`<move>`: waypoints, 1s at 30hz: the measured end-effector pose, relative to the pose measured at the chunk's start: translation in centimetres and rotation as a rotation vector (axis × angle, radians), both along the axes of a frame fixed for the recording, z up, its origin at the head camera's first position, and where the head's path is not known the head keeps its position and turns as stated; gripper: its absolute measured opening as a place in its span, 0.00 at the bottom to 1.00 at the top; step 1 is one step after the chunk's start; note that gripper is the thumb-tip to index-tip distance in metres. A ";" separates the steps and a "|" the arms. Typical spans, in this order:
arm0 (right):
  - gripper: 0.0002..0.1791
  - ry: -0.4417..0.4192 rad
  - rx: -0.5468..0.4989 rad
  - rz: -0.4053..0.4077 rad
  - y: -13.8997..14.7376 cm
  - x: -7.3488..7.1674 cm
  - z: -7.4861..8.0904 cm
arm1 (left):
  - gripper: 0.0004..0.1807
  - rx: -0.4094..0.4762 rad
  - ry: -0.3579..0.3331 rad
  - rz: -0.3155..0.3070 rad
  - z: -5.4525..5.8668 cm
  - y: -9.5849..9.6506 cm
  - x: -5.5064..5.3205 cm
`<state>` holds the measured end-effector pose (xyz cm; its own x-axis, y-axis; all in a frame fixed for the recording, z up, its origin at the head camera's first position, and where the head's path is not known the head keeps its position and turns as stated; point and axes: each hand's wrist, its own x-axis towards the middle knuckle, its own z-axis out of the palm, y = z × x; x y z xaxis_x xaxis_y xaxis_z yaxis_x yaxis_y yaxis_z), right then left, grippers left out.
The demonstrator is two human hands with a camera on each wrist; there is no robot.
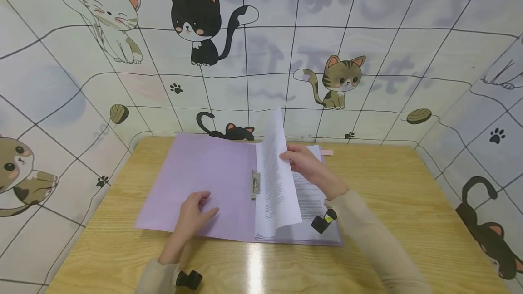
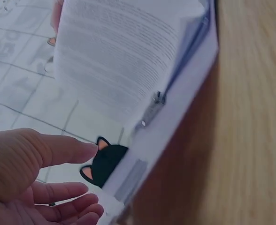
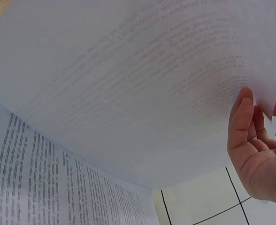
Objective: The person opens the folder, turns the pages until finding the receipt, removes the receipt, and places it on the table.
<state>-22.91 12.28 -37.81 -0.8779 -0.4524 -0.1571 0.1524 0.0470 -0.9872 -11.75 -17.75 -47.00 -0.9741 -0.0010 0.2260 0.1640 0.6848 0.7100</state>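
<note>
A purple folder [image 1: 216,162] lies spread open on the table, with a metal clip [image 1: 255,186] at its spine. My right hand [image 1: 306,164] pinches the far right part of a printed sheet [image 1: 278,185], which stands curled up above the page stack [image 1: 312,196]. In the right wrist view, thumb and fingers [image 3: 243,117] lie on opposite sides of the sheet's edge. Over the folder's left cover is my left hand [image 1: 193,214], fingers loosely bent and nothing between them. Whether it touches the cover, I cannot tell.
The wooden table [image 1: 380,194] extends on both sides of the folder. Behind it rises a white wall covering [image 1: 269,90] with cat drawings and grid lines. A small pink tab [image 1: 327,152] sticks out at the folder's upper right. Both wrists wear black camera straps [image 1: 323,222].
</note>
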 end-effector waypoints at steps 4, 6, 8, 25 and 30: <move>0.25 0.003 -0.019 0.016 -0.7 -0.1 0.0 | 0.21 0.072 0.018 -0.036 1.8 1.4 0.0; 0.25 0.006 -0.019 0.023 -1.1 -0.2 -0.1 | 0.19 0.102 0.036 -0.058 2.7 2.3 0.1; 0.26 0.009 -0.012 0.026 -1.5 -0.2 -0.1 | 0.17 0.121 0.074 -0.079 3.7 3.2 0.2; 0.18 0.016 0.043 -0.033 -4.6 0.0 0.5 | 0.17 0.183 0.294 -0.135 9.1 10.3 1.2; 0.16 0.020 0.046 -0.047 -5.4 0.1 0.9 | 0.20 0.120 0.340 -0.110 9.5 11.4 1.1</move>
<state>-22.82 6.90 -36.93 -0.9012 -0.4034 -0.1587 0.1355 0.0857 -0.9871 -10.63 -6.33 -37.52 -0.8391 0.0530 0.5415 0.4722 0.5650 0.6765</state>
